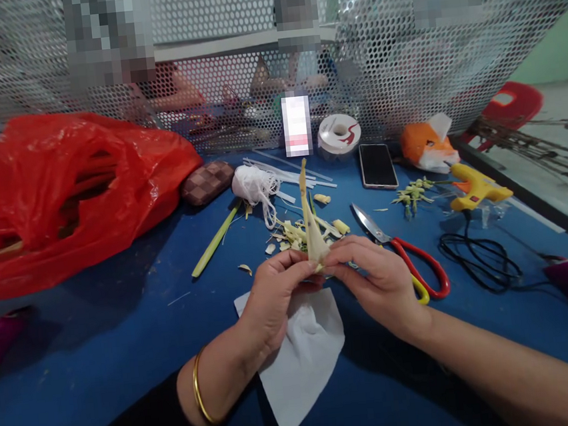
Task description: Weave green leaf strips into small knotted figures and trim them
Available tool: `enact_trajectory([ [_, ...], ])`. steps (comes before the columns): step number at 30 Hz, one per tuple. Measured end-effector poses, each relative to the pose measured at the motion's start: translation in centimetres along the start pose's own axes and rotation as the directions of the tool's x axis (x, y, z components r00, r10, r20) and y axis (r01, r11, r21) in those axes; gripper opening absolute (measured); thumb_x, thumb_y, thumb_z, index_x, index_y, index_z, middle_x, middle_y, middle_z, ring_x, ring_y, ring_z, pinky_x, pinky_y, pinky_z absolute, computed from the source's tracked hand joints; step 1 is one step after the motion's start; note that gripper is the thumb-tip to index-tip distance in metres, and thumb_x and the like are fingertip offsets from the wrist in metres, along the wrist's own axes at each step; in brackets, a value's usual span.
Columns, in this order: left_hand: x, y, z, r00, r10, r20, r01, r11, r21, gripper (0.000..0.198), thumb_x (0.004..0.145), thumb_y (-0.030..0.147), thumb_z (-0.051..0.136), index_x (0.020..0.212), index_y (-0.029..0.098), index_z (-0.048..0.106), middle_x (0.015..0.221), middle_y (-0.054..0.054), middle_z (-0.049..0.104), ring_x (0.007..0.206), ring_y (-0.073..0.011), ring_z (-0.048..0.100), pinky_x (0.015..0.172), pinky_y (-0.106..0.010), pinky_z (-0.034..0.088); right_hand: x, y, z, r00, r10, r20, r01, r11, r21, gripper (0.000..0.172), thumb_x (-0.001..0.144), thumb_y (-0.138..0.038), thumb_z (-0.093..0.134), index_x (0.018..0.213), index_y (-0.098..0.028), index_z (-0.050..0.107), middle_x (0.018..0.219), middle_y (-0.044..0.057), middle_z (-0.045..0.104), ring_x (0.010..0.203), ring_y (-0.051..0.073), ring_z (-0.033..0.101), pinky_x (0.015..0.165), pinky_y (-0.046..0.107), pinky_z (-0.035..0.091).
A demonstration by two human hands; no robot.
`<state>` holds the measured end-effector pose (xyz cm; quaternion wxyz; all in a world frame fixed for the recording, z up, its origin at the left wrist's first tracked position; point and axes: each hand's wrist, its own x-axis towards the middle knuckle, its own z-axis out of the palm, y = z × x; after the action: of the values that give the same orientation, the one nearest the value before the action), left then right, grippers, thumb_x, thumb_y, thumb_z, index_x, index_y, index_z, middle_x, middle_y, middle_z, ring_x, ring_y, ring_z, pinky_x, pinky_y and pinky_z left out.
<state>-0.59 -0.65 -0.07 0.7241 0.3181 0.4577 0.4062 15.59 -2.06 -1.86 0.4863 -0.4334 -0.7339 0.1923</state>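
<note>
Between both hands, a pale yellow, pointed piece of husk or leaf stands upright with its tip away from me. My left hand pinches its lower end between thumb and fingers. From the other side my right hand pinches the same end, fingers pressed together. Below them a white cloth or tissue lies on the blue table, partly covered by my left hand. Pale plant scraps are scattered just behind the husk. Red-handled scissors lie beside my right hand, blades partly open.
A red plastic bag fills the left. Behind the scraps are white string, a ribbon spool, a lit phone and a dark phone. A green stalk lies left; a yellow glue gun with a cable sits right.
</note>
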Motion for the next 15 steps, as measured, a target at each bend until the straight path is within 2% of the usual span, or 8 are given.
enact_trajectory([
  [5,0.1,-0.3,0.0,1.000,0.014,-0.017,-0.014,1.000,0.009,0.015,0.065,0.023,0.078,0.065,0.015,0.066,0.064,-0.001,0.067,0.060,-0.0109,0.060,0.066,-0.024,0.049,0.1,0.0,-0.1,1.000,-0.013,0.018,0.014,1.000,-0.008,0.015,0.089,-0.012,0.060,0.085,-0.025,0.067,0.083,0.002,0.070,0.083,0.019,0.066,0.076,0.034,0.051],
  [12,0.3,-1.1,0.3,0.980,0.169,-0.104,-0.165,0.985,0.043,0.011,0.065,0.021,0.078,0.065,0.015,0.068,0.062,0.002,0.066,0.061,-0.0099,0.060,0.066,-0.023,0.050,0.3,0.3,-0.1,0.998,0.053,0.023,-0.055,0.994,0.097,0.012,0.087,-0.015,0.063,0.083,-0.024,0.067,0.087,0.003,0.068,0.086,0.019,0.065,0.078,0.033,0.053],
  [15,0.3,-1.2,0.2,0.966,0.240,-0.097,-0.228,0.966,0.121,0.008,0.067,0.020,0.077,0.064,0.017,0.070,0.063,0.002,0.066,0.062,-0.0109,0.060,0.067,-0.024,0.050,0.5,0.0,-0.1,0.995,0.094,0.021,-0.096,0.985,0.140,0.011,0.085,-0.015,0.065,0.079,-0.024,0.067,0.083,0.002,0.067,0.082,0.019,0.064,0.076,0.033,0.052],
])
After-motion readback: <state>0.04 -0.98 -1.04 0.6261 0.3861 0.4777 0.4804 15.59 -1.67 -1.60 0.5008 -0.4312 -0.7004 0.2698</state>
